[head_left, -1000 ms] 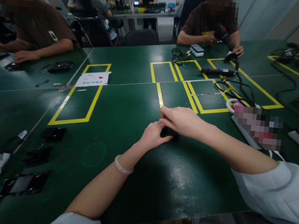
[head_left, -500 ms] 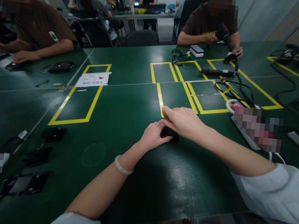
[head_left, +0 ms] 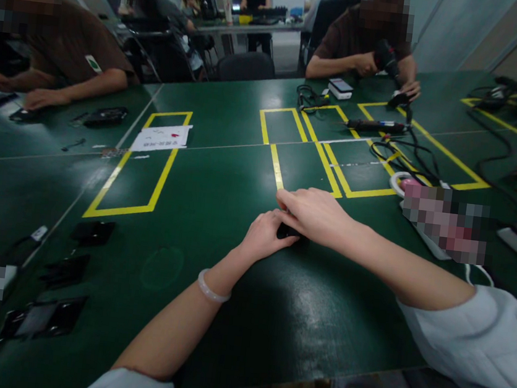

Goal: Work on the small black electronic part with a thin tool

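Both of my hands meet over a small black part (head_left: 288, 231) near the middle of the green table (head_left: 221, 196). My left hand (head_left: 264, 235) grips the part from the left, its thumb along the near side. Across the top lies my right hand (head_left: 315, 213), fingers bent down and closed at the part's far side. What its fingertips hold, if anything, is hidden. Most of the black part is covered by my hands, so its kind cannot be made out.
Black parts (head_left: 55, 314) lie along the left side. Yellow tape outlines and a paper sheet (head_left: 161, 138) mark the table. On the right are cables, a pen-shaped black tool (head_left: 376, 126) and a pixelated pink-and-white object (head_left: 442, 221). Across the table, a person (head_left: 363, 50) holds a power screwdriver (head_left: 388, 58).
My right hand has shifted slightly down and to the left over the black part. My left hand stays in place around it.
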### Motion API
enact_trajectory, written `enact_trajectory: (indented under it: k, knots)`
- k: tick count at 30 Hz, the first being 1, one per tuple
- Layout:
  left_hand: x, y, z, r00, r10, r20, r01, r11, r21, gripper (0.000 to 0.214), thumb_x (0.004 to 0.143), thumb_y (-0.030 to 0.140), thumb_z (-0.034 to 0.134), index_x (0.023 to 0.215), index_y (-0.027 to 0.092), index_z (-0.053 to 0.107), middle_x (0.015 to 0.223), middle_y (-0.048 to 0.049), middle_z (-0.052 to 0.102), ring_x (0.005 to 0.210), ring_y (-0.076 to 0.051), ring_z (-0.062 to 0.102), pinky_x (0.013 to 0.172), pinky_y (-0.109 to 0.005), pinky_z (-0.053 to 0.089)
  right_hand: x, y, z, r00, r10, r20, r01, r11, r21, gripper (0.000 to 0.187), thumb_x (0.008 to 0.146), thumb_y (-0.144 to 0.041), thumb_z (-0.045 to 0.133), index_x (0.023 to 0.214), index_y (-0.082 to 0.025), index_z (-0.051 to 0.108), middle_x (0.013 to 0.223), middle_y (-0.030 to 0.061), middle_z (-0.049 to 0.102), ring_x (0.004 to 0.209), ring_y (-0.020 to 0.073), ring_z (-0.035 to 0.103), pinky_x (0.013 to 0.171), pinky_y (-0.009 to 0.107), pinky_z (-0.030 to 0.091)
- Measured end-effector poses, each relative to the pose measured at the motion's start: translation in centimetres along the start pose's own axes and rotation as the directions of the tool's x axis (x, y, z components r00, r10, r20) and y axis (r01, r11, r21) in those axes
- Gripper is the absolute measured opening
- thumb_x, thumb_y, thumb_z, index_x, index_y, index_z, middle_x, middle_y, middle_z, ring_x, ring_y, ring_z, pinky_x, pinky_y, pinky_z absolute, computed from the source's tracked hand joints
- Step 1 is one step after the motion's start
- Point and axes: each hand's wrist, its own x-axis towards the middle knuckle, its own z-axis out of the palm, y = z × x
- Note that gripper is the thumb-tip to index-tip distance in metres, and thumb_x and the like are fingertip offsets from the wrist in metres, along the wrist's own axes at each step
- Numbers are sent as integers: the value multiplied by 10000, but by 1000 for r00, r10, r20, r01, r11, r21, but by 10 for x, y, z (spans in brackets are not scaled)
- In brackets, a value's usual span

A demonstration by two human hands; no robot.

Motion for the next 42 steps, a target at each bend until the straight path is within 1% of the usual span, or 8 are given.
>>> enact_trajectory:
  k: [6, 10, 15, 18, 23, 29, 37, 42]
  knots:
    - [0, 1, -2, 999, 33, 0, -33, 999, 5, 469, 830, 487, 634, 1166, 174, 536, 1174, -102, 637, 1097, -291, 598, 918, -431, 486, 2, 4, 5, 1000, 10, -17, -10, 1000, -23, 168, 935, -260, 401, 1020, -182, 523, 821, 68, 694, 701, 212, 643, 537, 292, 239]
    - [0, -1, -1, 1000, 19, 10, -19, 1000, -1, 463, 823, 505, 637, 1136, 174, 554, 1134, -103, 646, 1071, -292, 608, 909, -431, 490, -1, 4, 2, 1000, -23, -9, 23, 999, 28, 146, 911, -212, 413, 1008, -175, 516, 878, 66, 690, 727, 202, 640, 546, 292, 261]
    - [0, 0, -1, 1000, 8, 0, -8, 1000, 12, 447, 821, 500, 641, 1117, 174, 563, 1133, -100, 648, 1049, -290, 616, 890, -424, 498, -1, 3, 1, 1000, -1, 2, 1, 1000, -5, 194, 945, -319, 393, 988, -191, 533, 818, 68, 694, 708, 226, 643, 546, 301, 257]
    - [0, 0, -1, 1000, 28, -3, -28, 1000, 12, 466, 825, 485, 643, 1151, 167, 547, 1159, -104, 641, 1072, -290, 605, 909, -428, 490, 1, 4, 4, 1000, 3, 6, -3, 999, -37, 186, 943, -265, 381, 1008, -183, 535, 806, 76, 694, 693, 222, 643, 538, 300, 245]
    - [1, -1, 0, 1000, 19, 14, -19, 1000, -6, 429, 828, 484, 638, 1118, 177, 563, 1137, -97, 645, 1073, -287, 605, 916, -431, 486, -1, 4, 2, 1000, -16, 3, 16, 1000, 16, 185, 909, -199, 389, 1040, -171, 516, 887, 78, 692, 734, 205, 641, 540, 293, 254]
    - [0, -1, 0, 1000, 10, 11, -10, 1000, 0, 434, 823, 488, 641, 1123, 184, 561, 1148, -96, 641, 1077, -290, 605, 905, -426, 491, 0, 3, 3, 1000, 19, 7, -19, 999, -31, 205, 946, -300, 379, 1022, -180, 525, 839, 82, 701, 725, 227, 652, 548, 300, 256]
    - [0, -1, -1, 999, 39, 10, -39, 999, -1, 435, 827, 475, 640, 1123, 168, 556, 1140, -102, 640, 1069, -285, 604, 907, -425, 486, -2, 4, 1, 1000, 22, 12, -22, 1000, 19, 176, 921, -234, 391, 1043, -178, 506, 878, 72, 694, 744, 224, 655, 534, 298, 260]
    - [1, 0, -2, 999, 35, 8, -35, 999, -3, 440, 821, 459, 650, 1143, 178, 542, 1149, -97, 639, 1079, -286, 602, 907, -425, 486, -1, 4, 2, 999, 45, 7, -45, 997, -55, 205, 946, -296, 375, 1025, -177, 522, 845, 91, 699, 729, 246, 657, 541, 307, 252]
